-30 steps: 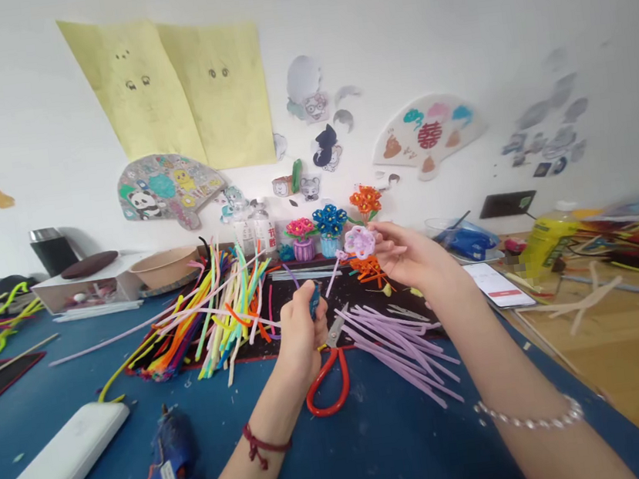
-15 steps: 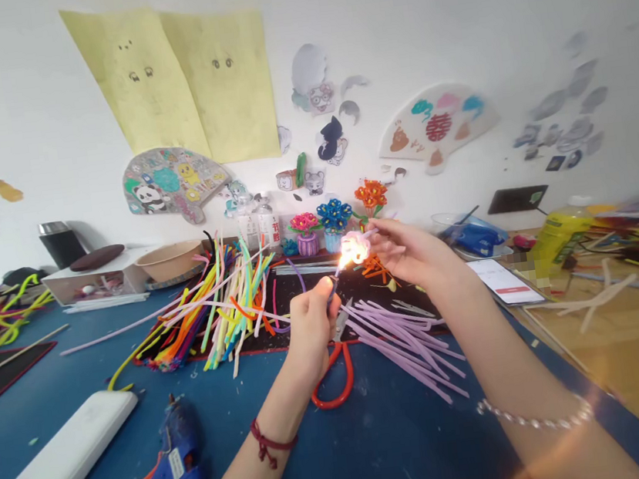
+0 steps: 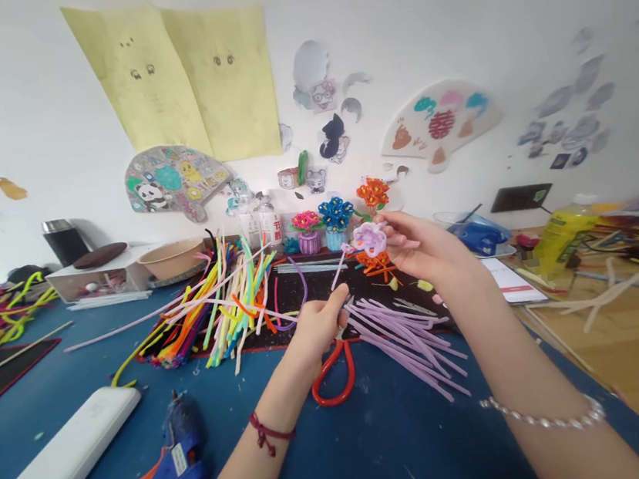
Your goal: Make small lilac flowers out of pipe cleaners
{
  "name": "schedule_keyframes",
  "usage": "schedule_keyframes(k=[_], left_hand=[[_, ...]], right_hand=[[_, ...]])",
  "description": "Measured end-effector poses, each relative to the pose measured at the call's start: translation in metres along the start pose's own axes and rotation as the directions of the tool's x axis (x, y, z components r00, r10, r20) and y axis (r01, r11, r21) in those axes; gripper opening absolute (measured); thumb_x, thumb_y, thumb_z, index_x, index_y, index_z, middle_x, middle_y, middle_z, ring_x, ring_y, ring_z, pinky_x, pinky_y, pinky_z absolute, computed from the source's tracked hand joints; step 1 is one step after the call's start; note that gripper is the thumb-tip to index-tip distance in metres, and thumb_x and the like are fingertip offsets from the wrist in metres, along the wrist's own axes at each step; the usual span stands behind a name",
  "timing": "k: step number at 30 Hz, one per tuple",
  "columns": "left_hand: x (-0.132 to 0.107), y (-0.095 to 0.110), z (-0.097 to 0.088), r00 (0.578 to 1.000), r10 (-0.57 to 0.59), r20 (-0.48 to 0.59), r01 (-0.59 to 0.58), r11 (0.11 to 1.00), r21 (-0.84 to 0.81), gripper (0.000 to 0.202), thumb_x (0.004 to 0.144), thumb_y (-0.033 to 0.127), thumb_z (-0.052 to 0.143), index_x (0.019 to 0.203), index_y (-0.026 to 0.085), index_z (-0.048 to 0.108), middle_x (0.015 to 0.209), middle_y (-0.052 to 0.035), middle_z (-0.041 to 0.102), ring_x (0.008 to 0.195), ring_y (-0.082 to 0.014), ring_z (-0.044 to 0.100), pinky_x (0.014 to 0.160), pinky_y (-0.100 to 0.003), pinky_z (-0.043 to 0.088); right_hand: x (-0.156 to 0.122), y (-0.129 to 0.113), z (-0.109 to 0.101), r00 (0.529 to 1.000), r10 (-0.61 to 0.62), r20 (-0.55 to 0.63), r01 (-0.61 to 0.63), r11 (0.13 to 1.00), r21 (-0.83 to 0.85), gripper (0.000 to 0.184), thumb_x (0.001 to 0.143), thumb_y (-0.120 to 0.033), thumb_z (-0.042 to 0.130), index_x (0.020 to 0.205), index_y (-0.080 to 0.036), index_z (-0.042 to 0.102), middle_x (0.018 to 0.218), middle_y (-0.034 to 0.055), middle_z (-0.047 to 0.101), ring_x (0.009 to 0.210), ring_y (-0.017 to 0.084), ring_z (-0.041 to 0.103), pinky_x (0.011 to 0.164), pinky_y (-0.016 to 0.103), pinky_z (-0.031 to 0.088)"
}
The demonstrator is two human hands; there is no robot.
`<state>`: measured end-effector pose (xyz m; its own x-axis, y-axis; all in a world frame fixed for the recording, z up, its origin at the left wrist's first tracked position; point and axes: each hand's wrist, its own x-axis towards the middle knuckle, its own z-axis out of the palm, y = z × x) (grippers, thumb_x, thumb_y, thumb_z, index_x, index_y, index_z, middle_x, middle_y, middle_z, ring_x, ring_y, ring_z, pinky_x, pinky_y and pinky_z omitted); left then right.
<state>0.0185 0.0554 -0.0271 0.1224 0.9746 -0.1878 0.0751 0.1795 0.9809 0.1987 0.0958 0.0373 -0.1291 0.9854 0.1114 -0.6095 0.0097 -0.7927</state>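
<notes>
My right hand point(image 3: 422, 246) pinches a lilac pipe-cleaner flower point(image 3: 370, 240) at its right side, held up over the dark mat. A thin lilac strand hangs from the flower down to the left. Below it, my left hand point(image 3: 321, 321) is closed around a lighter point(image 3: 348, 300), mostly covered by the fingers, with no flame showing. Under the left hand lie red-handled scissors point(image 3: 337, 402), their blades partly hidden. Cut lilac pipe cleaners point(image 3: 404, 338) are spread on the blue table between my forearms.
Multicoloured pipe cleaners point(image 3: 217, 306) are heaped left of my hands. A blue glue gun point(image 3: 177, 459) and a white bar-shaped object point(image 3: 61, 465) lie at the front left. Small potted flowers point(image 3: 335, 218) stand at the wall. A phone point(image 3: 511, 278) lies at right.
The flame between the lighter and the flower has gone out. My left hand has drawn slightly down, away from the flower; my right hand still holds it, a little further right.
</notes>
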Motion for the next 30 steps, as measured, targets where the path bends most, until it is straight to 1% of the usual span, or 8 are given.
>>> schedule_keyframes(k=[9,16,18,22,25,26,28,30], left_hand=[[0.001,-0.001,0.002,0.996,0.084,0.004,-0.084,0.996,-0.01,0.055,0.078,0.059,0.059,0.047,0.014,0.052,0.039,0.0073,0.025,0.035,-0.0033,0.017,0.038,-0.022,0.008],[0.007,0.002,-0.007,0.966,0.061,-0.249,-0.124,0.961,-0.247,0.052,0.082,0.059,0.056,0.053,0.016,0.049,0.037,0.0099,0.022,0.032,-0.0026,0.015,0.035,-0.019,0.01],[0.009,0.004,-0.012,0.948,0.038,-0.316,-0.155,0.922,-0.354,0.051,0.083,0.06,0.054,0.056,0.017,0.048,0.035,0.0102,0.023,0.031,-0.0028,0.015,0.034,-0.018,0.01],[0.012,0.006,-0.017,0.939,-0.013,-0.344,-0.164,0.862,-0.479,0.052,0.085,0.06,0.051,0.056,0.017,0.047,0.033,0.01,0.023,0.029,-0.0032,0.016,0.033,-0.018,0.01],[0.012,0.006,-0.017,0.952,0.008,-0.305,-0.172,0.839,-0.516,0.053,0.086,0.061,0.051,0.057,0.017,0.049,0.033,0.0102,0.022,0.029,-0.003,0.015,0.032,-0.018,0.01],[0.012,0.005,-0.018,0.957,0.018,-0.289,-0.173,0.837,-0.52,0.053,0.085,0.061,0.052,0.057,0.017,0.049,0.034,0.0103,0.022,0.029,-0.0028,0.014,0.032,-0.017,0.01],[0.013,0.004,-0.019,0.966,0.027,-0.257,-0.162,0.839,-0.519,0.053,0.085,0.061,0.053,0.057,0.016,0.05,0.034,0.0103,0.021,0.029,-0.0027,0.014,0.032,-0.017,0.01],[0.014,0.003,-0.021,0.973,0.023,-0.228,-0.142,0.843,-0.519,0.053,0.085,0.061,0.053,0.057,0.016,0.05,0.034,0.0104,0.02,0.029,-0.0026,0.014,0.033,-0.018,0.009]], right_hand=[[-0.009,-0.007,0.004,0.999,-0.021,0.027,0.026,0.979,-0.204,0.018,0.078,-0.024,0.074,0.068,-0.014,0.063,0.047,-0.0069,0.048,0.032,-0.001,0.029,0.029,0.009,0.026],[-0.031,-0.034,-0.003,0.914,-0.404,0.034,0.336,0.709,-0.62,0.018,0.076,-0.03,0.077,0.07,-0.013,0.075,0.057,0.0017,0.06,0.044,0.004,0.045,0.035,0.015,0.029],[-0.036,-0.042,-0.001,0.807,-0.589,0.046,0.491,0.625,-0.607,0.01,0.077,-0.025,0.076,0.072,-0.017,0.077,0.063,0.0032,0.066,0.051,0.007,0.052,0.043,0.017,0.038],[-0.031,-0.04,0.005,0.408,-0.91,0.07,0.779,0.307,-0.547,0.006,0.082,-0.024,0.072,0.079,-0.024,0.077,0.073,0.0021,0.07,0.064,0.013,0.061,0.059,0.026,0.049],[-0.013,-0.016,0.001,0.31,-0.934,0.178,0.678,0.086,-0.73,0.019,0.09,-0.031,0.061,0.103,-0.024,0.073,0.094,0.0044,0.072,0.084,0.019,0.067,0.076,0.035,0.054],[-0.006,-0.005,-0.003,0.398,-0.881,0.256,0.564,0.015,-0.826,0.025,0.095,-0.03,0.053,0.111,-0.02,0.069,0.106,0.008,0.071,0.095,0.021,0.066,0.085,0.038,0.052],[0.006,0.019,-0.012,0.723,-0.583,0.371,0.287,-0.235,-0.929,0.033,0.098,-0.022,0.042,0.122,-0.013,0.063,0.123,0.0149,0.065,0.115,0.024,0.059,0.099,0.042,0.045],[0.013,0.04,-0.022,0.843,-0.377,0.383,0.276,-0.308,-0.91,0.032,0.085,-0.016,0.062,0.117,-0.014,0.068,0.118,0.0147,0.069,0.111,0.028,0.061,0.099,0.043,0.045]])
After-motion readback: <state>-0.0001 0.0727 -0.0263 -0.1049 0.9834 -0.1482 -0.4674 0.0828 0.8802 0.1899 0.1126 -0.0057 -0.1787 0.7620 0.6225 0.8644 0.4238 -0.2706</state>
